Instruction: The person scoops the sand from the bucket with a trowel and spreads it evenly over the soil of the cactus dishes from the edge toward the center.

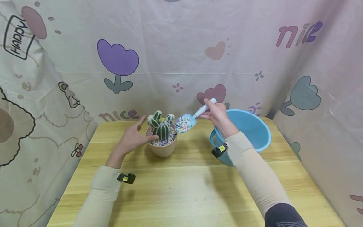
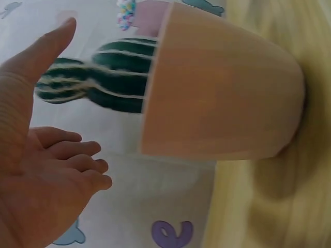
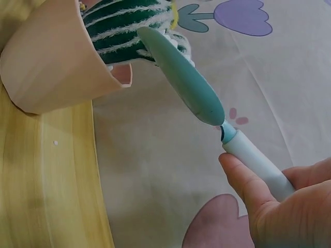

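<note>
A small shovel [image 1: 184, 123] with a white handle and a light blue scoop is gripped in my right hand [image 1: 216, 113]. Its scoop holds a heap of multicoloured pebbles [image 1: 182, 124] and hovers beside the right rim of the plant pot. The pot [image 1: 163, 150] is beige and stands on the table; in it a green cactus [image 1: 163, 130] with white stripes rises from more coloured pebbles. My left hand [image 1: 133, 137] is spread at the pot's left side, fingers extended and thumb over the rim near the cactus. In the left wrist view nothing lies in that palm [image 2: 57, 191].
A light blue bucket [image 1: 262, 132] stands on the right of the wooden table [image 1: 175, 195], partly behind my right forearm. A printed cloth [image 1: 170, 47] hangs close behind and along both sides. One tiny pale pebble [image 3: 56, 142] lies on the tabletop.
</note>
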`<state>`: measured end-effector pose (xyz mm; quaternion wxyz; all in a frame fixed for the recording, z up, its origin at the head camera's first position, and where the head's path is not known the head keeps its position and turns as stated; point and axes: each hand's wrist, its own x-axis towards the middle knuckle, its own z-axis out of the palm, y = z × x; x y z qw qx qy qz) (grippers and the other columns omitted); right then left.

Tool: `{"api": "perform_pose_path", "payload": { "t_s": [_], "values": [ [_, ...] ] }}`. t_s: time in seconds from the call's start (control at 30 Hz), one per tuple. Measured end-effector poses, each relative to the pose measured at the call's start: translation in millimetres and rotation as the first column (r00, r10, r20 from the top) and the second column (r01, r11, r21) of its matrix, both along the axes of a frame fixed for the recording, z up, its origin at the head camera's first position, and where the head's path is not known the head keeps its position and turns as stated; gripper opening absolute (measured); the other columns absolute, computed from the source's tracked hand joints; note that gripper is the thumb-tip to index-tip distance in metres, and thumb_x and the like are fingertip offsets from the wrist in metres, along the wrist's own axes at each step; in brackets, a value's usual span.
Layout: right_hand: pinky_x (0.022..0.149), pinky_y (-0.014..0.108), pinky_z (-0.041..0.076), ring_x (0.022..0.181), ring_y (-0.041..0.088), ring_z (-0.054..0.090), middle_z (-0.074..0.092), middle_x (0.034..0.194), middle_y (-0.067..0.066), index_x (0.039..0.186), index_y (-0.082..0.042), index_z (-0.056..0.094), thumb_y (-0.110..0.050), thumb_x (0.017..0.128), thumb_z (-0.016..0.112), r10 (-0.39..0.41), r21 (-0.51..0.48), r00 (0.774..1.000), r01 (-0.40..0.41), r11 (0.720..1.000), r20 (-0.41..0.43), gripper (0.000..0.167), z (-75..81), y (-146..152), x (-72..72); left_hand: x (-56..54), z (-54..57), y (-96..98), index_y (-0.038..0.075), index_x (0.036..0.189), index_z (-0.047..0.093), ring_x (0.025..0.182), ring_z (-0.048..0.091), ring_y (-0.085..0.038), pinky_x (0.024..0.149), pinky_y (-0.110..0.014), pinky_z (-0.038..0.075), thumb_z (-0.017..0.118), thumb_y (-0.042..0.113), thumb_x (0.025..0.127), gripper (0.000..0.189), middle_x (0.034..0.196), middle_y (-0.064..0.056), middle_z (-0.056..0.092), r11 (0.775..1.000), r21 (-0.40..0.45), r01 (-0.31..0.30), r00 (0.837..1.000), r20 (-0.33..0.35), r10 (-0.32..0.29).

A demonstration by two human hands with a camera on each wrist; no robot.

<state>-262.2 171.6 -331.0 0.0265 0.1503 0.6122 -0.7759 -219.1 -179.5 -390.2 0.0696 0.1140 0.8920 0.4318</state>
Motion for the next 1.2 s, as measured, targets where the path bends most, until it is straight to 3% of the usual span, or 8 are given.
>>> {"api": "perform_pose_path", "payload": {
  "t_s": [0.3,0.57,0.67,0.77,0.87,0.97,1.1,1.2],
  "values": [
    [0.082,0.036,0.067,0.072,0.02,0.079,0.073,0.079,0.01,0.139,0.013,0.047,-0.024,0.106,0.064,0.0,0.003,1.0,0.0,1.0,-0.006,0.052,-2.5,-7,-1.7,-2.7,-22.7,0.4,0.003,0.168,0.015,0.151,0.036,-0.054,0.122,-0.067,0.036,0.089,0.061,0.076,0.131,0.166,-0.034,0.032,0.991,-0.123,0.054,0.999,0.003,-0.054],
    [0.084,0.037,0.067,0.077,0.022,0.08,0.073,0.085,0.012,0.138,0.011,0.048,-0.025,0.106,0.064,0.011,0.03,1.0,-0.011,0.999,-0.004,0.051,-4.2,-12,-1.5,-1.7,-33.8,2.8,0.005,0.169,0.008,0.15,0.039,-0.052,0.122,-0.064,0.037,0.09,0.059,0.075,0.136,0.168,-0.032,0.028,0.992,-0.102,0.074,0.997,-0.001,-0.074],
    [0.085,0.037,0.067,0.098,0.034,0.08,0.072,0.089,0.014,0.14,0.011,0.048,-0.026,0.107,0.063,0.017,0.031,1.0,-0.017,0.999,0.001,0.051,-5.1,-13,-1.5,-1.0,-36.5,4.9,0.009,0.17,0.007,0.153,0.035,-0.051,0.124,-0.064,0.034,0.092,0.058,0.074,0.137,0.169,-0.029,0.028,0.995,-0.073,0.071,0.997,-0.009,-0.072],
    [0.087,0.038,0.067,0.121,0.045,0.069,0.071,0.089,0.013,0.143,0.01,0.048,-0.026,0.107,0.063,0.022,0.029,1.0,-0.023,0.999,0.006,0.053,-5.9,-13,-1.8,0.1,-38.0,6.3,0.014,0.17,0.009,0.153,0.035,-0.049,0.125,-0.063,0.033,0.093,0.056,0.073,0.136,0.169,-0.027,0.029,0.997,-0.043,0.063,0.998,-0.015,-0.063],
    [0.088,0.04,0.066,0.128,0.048,0.062,0.07,0.088,0.012,0.145,0.01,0.047,-0.026,0.107,0.063,0.025,0.031,1.0,-0.025,0.999,0.001,0.054,-6.5,-14,-2.0,0.9,-39.3,6.9,0.016,0.17,0.01,0.151,0.039,-0.049,0.125,-0.062,0.035,0.094,0.054,0.073,0.134,0.168,-0.027,0.033,0.998,-0.03,0.052,0.998,-0.027,-0.053],
    [0.089,0.041,0.066,0.125,0.046,0.066,0.07,0.087,0.012,0.144,0.01,0.047,-0.026,0.107,0.063,0.028,0.035,1.0,-0.027,0.999,-0.007,0.054,-6.5,-14,-1.7,1.6,-39.9,7.5,0.015,0.17,0.011,0.15,0.041,-0.049,0.124,-0.062,0.037,0.095,0.053,0.073,0.134,0.167,-0.028,0.035,0.999,-0.03,0.043,0.998,-0.035,-0.044],
    [0.091,0.043,0.065,0.1,0.033,0.08,0.071,0.085,0.01,0.143,0.01,0.049,-0.025,0.107,0.063,0.036,0.039,0.999,-0.036,0.999,-0.013,0.052,-6.8,-15,-1.1,3.1,-40.2,8.5,0.015,0.17,0.01,0.151,0.04,-0.049,0.124,-0.062,0.037,0.094,0.054,0.072,0.135,0.168,-0.028,0.032,0.999,-0.026,0.036,0.999,-0.033,-0.037],
    [0.092,0.044,0.064,0.101,0.035,0.079,0.071,0.085,0.01,0.142,0.01,0.05,-0.025,0.107,0.063,0.04,0.044,0.999,-0.039,0.998,-0.014,0.051,-7.4,-16,-1.0,4.3,-40.8,9.3,0.016,0.17,0.009,0.152,0.039,-0.049,0.125,-0.061,0.036,0.094,0.055,0.072,0.136,0.169,-0.027,0.031,0.999,-0.019,0.03,0.999,-0.028,-0.03]
  ]
}}
